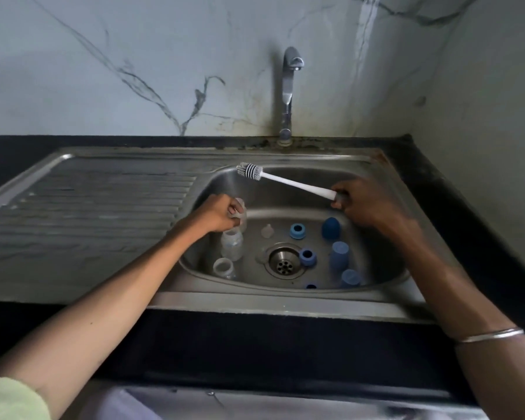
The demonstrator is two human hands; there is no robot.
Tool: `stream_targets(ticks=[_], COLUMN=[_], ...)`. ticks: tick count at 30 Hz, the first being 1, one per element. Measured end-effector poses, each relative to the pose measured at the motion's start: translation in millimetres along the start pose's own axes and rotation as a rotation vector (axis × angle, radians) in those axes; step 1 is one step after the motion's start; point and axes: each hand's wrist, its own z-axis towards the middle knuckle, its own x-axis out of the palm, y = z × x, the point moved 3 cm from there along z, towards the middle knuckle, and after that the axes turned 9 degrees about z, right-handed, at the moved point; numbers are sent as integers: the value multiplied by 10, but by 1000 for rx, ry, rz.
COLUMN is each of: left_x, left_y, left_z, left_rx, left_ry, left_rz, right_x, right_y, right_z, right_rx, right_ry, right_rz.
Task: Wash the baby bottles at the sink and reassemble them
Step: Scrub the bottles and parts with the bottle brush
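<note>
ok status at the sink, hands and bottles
Left hand grips a clear bottle; right hand holds the bottle brush. Two more bottles, blue collars and caps loose in the basin. Tap dry, nothing blocking.

— What's beyond the hands?
— A pale marble wall (134, 71) with dark veins, stained near the chrome tap (289, 95).
— And beneath them?
— A black countertop (285, 344). To their left lies a ribbed steel drainboard (88, 213). Light is dim.
</note>
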Motion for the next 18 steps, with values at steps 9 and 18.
stream_targets(ticks=[9,18], left_x=[197,286], left_y=[70,24], left_z=[-62,-4], left_rx=[-1,-16], left_ry=[249,350], left_rz=[198,329], right_x=[132,135], right_y=[-32,-98], right_z=[53,104], right_rx=[-13,-9], right_ry=[85,91], right_rz=[-28,-52])
